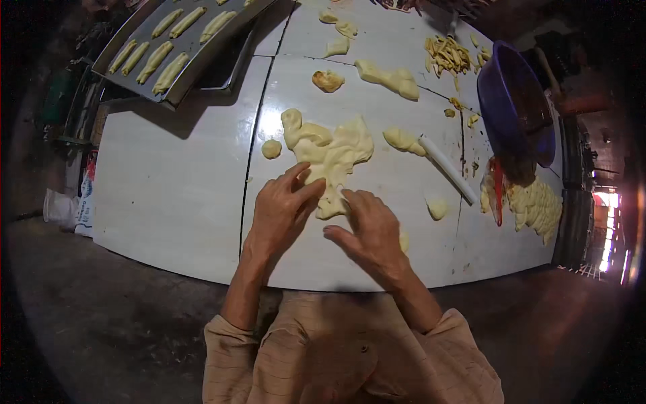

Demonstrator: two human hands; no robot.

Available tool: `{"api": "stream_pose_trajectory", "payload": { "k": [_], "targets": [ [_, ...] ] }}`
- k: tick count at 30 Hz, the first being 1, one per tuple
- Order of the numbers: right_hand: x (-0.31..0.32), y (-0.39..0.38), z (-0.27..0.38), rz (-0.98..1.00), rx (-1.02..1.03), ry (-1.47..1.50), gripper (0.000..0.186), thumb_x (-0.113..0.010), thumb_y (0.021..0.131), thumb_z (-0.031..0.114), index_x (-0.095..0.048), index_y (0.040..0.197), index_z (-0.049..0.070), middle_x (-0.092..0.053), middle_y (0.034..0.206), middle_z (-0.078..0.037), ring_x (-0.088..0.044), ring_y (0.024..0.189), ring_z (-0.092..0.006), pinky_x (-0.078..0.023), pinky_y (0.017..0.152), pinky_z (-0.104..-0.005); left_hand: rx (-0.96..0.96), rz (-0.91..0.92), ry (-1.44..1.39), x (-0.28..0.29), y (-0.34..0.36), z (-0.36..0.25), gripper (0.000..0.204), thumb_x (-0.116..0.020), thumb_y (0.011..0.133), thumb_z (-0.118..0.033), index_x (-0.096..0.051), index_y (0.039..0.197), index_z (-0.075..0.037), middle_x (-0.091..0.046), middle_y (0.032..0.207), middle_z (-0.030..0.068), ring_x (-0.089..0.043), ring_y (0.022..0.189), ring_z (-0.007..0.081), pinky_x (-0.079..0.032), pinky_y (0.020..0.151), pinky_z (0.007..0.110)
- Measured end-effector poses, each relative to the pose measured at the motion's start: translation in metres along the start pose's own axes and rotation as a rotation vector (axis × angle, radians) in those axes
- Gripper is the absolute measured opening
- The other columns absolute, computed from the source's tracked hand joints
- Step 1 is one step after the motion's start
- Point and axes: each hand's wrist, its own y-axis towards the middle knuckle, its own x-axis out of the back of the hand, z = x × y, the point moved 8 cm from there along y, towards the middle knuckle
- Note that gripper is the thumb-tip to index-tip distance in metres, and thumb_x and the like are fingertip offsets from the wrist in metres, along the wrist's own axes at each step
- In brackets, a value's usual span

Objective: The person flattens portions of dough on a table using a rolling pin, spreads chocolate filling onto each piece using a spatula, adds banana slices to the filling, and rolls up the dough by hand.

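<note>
An irregular pale sheet of soft dough [346, 145] lies on the white table in front of me. My left hand [282, 209] rests at its lower left, bent fingertips and thumb touching it with gaps between them. My right hand [367, 232] is at the dough's lower right, fingers curved onto the edge and thumb apart. A small dough ball [272, 149] sits left of the sheet. To the right are another lump [402, 139], a white rolling rod [447, 168] and a small dough piece [437, 209].
A tray of shaped dough strips [148, 37] is upper left. A purple basin [498, 94] stands right, near a red-handled utensil [498, 192] and flattened dough [538, 209]. A pile of strips [447, 54] and more dough pieces [387, 77] lie toward the back.
</note>
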Motion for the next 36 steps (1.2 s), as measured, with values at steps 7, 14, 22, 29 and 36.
{"api": "stream_pose_trajectory", "payload": {
  "k": [7,14,22,29,36],
  "targets": [
    [-0.029,0.007,-0.024,0.139,-0.196,0.382,0.025,-0.07,0.086,0.014,-0.068,0.107,0.003,-0.068,0.088,-0.013,-0.067,0.076,-0.0262,-0.054,0.07,-0.0394,-0.018,0.008,0.104,-0.007,0.006,0.004,0.029,-0.078,0.078,-0.011,-0.076,0.107,-0.016,-0.068,0.123,0.0099,-0.066,0.092,0.0251,-0.05,0.081,0.041],
    [0.018,-0.05,-0.029,0.592,-0.429,0.771,0.032,-0.074,0.076,0.01,-0.068,0.106,0.0,-0.067,0.095,-0.002,-0.06,0.085,-0.0101,-0.049,0.078,-0.0267,-0.012,-0.005,0.123,-0.009,0.002,0.005,0.029,-0.078,0.082,-0.013,-0.077,0.111,-0.016,-0.066,0.125,0.0095,-0.065,0.092,0.0224,-0.048,0.081,0.04],
    [0.045,-0.08,0.015,0.73,0.278,1.357,0.034,-0.082,0.079,0.014,-0.068,0.102,-0.008,-0.07,0.094,-0.018,-0.065,0.072,-0.0248,-0.051,0.065,-0.0356,0.021,0.001,0.115,-0.016,0.003,0.01,0.028,-0.077,0.083,-0.01,-0.074,0.111,-0.014,-0.065,0.127,0.0117,-0.066,0.097,0.0247,-0.049,0.082,0.041],
    [-0.009,-0.041,-0.019,0.459,-0.29,0.462,0.041,-0.081,0.088,0.03,-0.07,0.105,-0.006,-0.072,0.091,-0.018,-0.065,0.071,-0.0169,-0.051,0.06,-0.0325,0.109,-0.073,-0.067,0.0,-0.006,0.017,0.039,-0.069,0.086,-0.011,-0.065,0.124,-0.008,-0.066,0.125,0.0147,-0.066,0.1,0.0315,-0.05,0.087,0.042],
    [0.035,0.005,-0.045,-0.026,-0.581,0.339,0.041,-0.073,0.091,0.031,-0.068,0.11,-0.006,-0.071,0.089,-0.02,-0.071,0.076,-0.0254,-0.056,0.072,-0.0382,0.478,-0.288,-0.148,0.006,-0.004,0.03,0.057,-0.076,0.089,-0.026,-0.057,0.133,0.003,-0.067,0.113,0.0217,-0.068,0.089,0.0316,-0.055,0.078,0.041]
  ]
}}
